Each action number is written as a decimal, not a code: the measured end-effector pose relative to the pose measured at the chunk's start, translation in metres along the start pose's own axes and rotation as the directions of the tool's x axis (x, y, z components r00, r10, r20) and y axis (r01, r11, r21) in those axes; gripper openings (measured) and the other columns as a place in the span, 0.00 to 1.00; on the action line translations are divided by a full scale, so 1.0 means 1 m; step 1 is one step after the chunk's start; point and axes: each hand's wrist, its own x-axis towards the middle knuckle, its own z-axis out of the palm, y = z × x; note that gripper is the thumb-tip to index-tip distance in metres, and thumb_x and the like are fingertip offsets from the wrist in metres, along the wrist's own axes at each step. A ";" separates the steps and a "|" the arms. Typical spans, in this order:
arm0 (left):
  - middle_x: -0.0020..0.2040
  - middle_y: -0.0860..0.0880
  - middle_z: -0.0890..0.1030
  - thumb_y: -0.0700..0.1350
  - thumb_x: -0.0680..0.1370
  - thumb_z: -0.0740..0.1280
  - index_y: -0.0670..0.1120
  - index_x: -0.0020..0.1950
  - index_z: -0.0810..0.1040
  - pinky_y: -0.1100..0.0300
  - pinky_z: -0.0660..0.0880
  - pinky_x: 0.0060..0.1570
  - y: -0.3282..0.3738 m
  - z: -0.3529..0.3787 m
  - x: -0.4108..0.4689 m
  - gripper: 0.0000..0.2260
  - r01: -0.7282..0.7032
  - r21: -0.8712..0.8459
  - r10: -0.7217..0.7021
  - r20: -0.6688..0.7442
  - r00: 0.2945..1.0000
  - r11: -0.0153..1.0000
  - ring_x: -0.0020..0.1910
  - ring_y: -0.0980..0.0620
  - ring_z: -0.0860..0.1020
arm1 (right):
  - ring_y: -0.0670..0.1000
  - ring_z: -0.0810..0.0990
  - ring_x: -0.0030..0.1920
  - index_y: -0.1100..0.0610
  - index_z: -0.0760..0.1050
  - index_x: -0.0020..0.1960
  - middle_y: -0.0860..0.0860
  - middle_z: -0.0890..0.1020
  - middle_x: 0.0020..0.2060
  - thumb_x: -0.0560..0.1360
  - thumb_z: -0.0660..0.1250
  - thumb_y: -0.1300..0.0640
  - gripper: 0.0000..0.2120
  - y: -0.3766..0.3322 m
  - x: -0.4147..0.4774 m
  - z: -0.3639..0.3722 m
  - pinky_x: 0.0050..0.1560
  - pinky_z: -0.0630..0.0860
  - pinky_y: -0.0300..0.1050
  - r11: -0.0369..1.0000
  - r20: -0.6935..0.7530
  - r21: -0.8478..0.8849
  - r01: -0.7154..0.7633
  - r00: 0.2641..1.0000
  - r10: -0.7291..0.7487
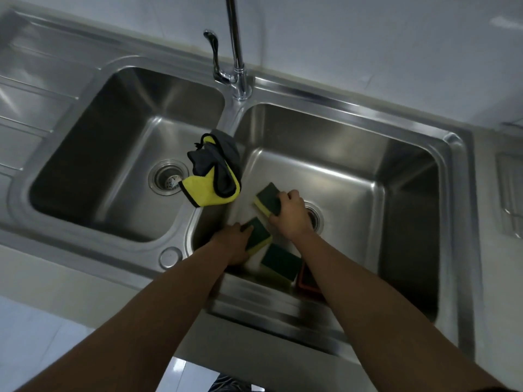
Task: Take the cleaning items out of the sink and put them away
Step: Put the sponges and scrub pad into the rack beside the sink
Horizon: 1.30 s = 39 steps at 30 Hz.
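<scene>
Both forearms bare, reaching from near edge toward far, converging slightly. Left hand [233,244] lower and nearer, palm down, fingers curled closed around sponge [256,234], knuckles toward far right. Right hand [291,215] farther and to right of left, back of hand up, wrist bent slightly, fingers clenched over second sponge [267,199]. Hands close together, not touching. Right forearm crosses near right; left forearm runs from near left.

— Where does the view sit?
— On the person's head, looking steeply down and forward at a double sink [452,154], close above it.
— Which way is far?
— Toward the tap [237,60] and wall; both forearms enter from the bottom edge.
— Another view?
— None.
</scene>
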 end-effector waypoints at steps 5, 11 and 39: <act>0.70 0.39 0.64 0.56 0.78 0.60 0.52 0.75 0.61 0.46 0.71 0.61 0.009 -0.014 -0.013 0.26 -0.027 -0.084 0.011 -0.181 0.983 0.996 0.64 0.37 0.68 | 0.59 0.70 0.63 0.55 0.69 0.69 0.58 0.67 0.67 0.74 0.66 0.50 0.25 0.010 -0.026 -0.030 0.61 0.74 0.52 0.996 -0.031 -0.004 -0.090 0.995 0.090; 0.67 0.35 0.69 0.50 0.81 0.55 0.47 0.75 0.61 0.48 0.71 0.60 0.031 -0.047 -0.019 0.22 -0.014 -0.187 -0.050 -0.333 0.941 0.982 0.61 0.36 0.71 | 0.57 0.69 0.64 0.54 0.71 0.69 0.56 0.73 0.64 0.74 0.66 0.47 0.25 0.016 -0.062 -0.074 0.60 0.74 0.50 0.984 -0.119 0.027 -0.176 0.977 0.178; 0.65 0.41 0.73 0.50 0.76 0.66 0.44 0.69 0.72 0.45 0.76 0.56 0.319 -0.216 0.105 0.23 -0.604 -0.267 0.180 -0.798 0.575 0.751 0.58 0.39 0.75 | 0.55 0.72 0.63 0.56 0.78 0.59 0.54 0.74 0.63 0.74 0.68 0.53 0.15 0.215 -0.065 -0.325 0.60 0.72 0.46 0.885 -0.773 0.319 -0.338 0.448 0.450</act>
